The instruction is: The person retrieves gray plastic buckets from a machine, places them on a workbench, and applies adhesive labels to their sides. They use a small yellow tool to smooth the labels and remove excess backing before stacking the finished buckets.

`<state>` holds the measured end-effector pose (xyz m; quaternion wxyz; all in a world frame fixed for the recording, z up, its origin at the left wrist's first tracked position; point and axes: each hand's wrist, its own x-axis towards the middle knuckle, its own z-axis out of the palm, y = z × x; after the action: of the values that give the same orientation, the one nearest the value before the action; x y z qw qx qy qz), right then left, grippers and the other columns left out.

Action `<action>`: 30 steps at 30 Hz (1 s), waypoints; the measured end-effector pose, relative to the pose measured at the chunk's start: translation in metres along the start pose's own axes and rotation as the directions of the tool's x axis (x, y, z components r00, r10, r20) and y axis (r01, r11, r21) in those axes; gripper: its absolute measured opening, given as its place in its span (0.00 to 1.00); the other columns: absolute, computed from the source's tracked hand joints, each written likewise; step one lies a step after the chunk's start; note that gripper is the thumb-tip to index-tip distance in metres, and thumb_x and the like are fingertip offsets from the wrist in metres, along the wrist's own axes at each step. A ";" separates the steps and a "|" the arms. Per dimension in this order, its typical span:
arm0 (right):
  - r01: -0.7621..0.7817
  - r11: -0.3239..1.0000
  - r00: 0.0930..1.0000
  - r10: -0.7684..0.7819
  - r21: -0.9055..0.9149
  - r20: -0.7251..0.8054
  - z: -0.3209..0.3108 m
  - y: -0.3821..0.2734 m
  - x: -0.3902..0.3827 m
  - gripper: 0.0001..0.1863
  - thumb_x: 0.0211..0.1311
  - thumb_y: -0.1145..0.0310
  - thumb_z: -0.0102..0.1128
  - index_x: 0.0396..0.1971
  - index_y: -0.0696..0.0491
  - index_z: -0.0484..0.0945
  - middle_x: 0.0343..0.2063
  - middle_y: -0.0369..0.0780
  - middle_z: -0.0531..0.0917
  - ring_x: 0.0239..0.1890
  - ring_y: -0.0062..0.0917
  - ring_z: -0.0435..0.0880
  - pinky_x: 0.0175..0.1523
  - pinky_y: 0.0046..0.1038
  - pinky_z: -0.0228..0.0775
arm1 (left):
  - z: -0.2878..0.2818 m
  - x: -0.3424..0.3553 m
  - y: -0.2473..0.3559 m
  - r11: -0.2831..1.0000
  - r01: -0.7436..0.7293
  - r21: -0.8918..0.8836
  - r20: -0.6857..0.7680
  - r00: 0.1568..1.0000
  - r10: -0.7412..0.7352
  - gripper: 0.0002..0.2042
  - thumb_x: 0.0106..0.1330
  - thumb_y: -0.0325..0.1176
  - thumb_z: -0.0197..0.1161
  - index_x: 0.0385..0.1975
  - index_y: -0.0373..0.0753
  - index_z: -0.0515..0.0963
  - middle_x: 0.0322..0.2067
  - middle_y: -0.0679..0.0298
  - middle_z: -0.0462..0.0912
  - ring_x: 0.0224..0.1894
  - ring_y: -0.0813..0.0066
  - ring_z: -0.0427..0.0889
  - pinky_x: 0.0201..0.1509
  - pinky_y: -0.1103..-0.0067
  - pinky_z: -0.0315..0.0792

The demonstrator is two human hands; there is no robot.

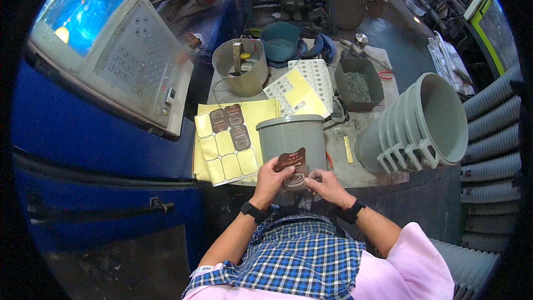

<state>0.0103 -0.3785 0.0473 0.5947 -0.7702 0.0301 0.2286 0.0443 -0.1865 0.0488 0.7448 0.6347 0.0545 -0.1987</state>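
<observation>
Left of the fingers lies a sticker sheet point(225, 145). The left hand point(271, 181) pinches a label point(295, 178) before the grey bucket point(290, 135): brown, pale-printed, wavy-topped, its long axis upright, top toward the rim. The right hand point(330, 188) pinches its lower right edge; rightward, bare table point(337, 143) leaves room before stacked buckets point(408, 128).

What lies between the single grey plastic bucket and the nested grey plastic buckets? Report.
In the head view, a narrow yellow strip, a thin orange piece beside the single bucket, something black farther back.
</observation>
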 end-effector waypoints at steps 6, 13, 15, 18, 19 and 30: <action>0.016 0.979 0.994 -0.038 -0.202 -0.102 0.001 0.026 0.008 0.16 0.60 0.61 0.58 0.29 0.62 0.74 0.19 0.46 0.79 0.23 0.31 0.79 0.29 0.32 0.69 | -0.008 0.028 -0.019 0.709 -0.273 0.651 0.044 0.945 0.323 0.13 0.51 0.35 0.70 0.36 0.39 0.82 0.33 0.61 0.76 0.40 0.66 0.73 0.45 0.74 0.70; 0.105 0.923 0.981 -0.156 -0.370 -0.112 0.008 0.050 0.021 0.13 0.60 0.63 0.59 0.27 0.60 0.74 0.16 0.40 0.77 0.21 0.20 0.77 0.27 0.26 0.69 | -0.014 0.037 -0.036 0.594 -0.274 0.756 0.075 0.939 0.337 0.13 0.49 0.37 0.69 0.34 0.39 0.82 0.33 0.59 0.76 0.40 0.60 0.72 0.44 0.70 0.68; 0.069 0.936 0.986 -0.116 -0.346 -0.116 0.010 0.054 0.023 0.13 0.59 0.64 0.60 0.27 0.60 0.73 0.15 0.40 0.77 0.21 0.20 0.76 0.27 0.26 0.68 | -0.015 0.039 -0.040 0.589 -0.279 0.759 0.076 0.935 0.346 0.13 0.49 0.37 0.69 0.33 0.39 0.82 0.33 0.58 0.76 0.40 0.60 0.72 0.44 0.70 0.68; -0.005 0.978 0.995 -0.016 -0.208 -0.099 0.010 0.057 0.024 0.16 0.59 0.61 0.58 0.27 0.61 0.73 0.18 0.47 0.78 0.23 0.34 0.79 0.30 0.34 0.69 | -0.015 0.040 -0.043 0.581 -0.288 0.761 0.078 0.930 0.358 0.13 0.49 0.37 0.70 0.32 0.38 0.82 0.34 0.58 0.76 0.40 0.60 0.72 0.44 0.70 0.68; 0.034 0.972 0.994 -0.058 -0.233 -0.097 0.009 0.057 0.023 0.16 0.59 0.61 0.58 0.26 0.61 0.73 0.18 0.47 0.78 0.23 0.33 0.79 0.30 0.33 0.69 | -0.014 0.039 -0.044 0.577 -0.290 0.763 0.079 0.929 0.363 0.13 0.49 0.37 0.70 0.32 0.38 0.82 0.34 0.58 0.76 0.40 0.60 0.71 0.44 0.70 0.68; -0.087 0.996 0.996 0.087 -0.034 0.011 -0.004 0.053 0.025 0.14 0.59 0.65 0.60 0.26 0.63 0.75 0.17 0.39 0.80 0.20 0.18 0.78 0.25 0.24 0.71 | -0.010 0.038 -0.045 0.572 -0.283 0.770 0.080 0.932 0.354 0.12 0.49 0.36 0.69 0.31 0.37 0.82 0.34 0.59 0.74 0.40 0.61 0.70 0.44 0.71 0.67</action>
<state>0.0173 -0.3924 -0.0097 0.5713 -0.7766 0.0562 0.2595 0.0641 -0.1901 -0.0069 0.4227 0.8975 -0.1196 -0.0392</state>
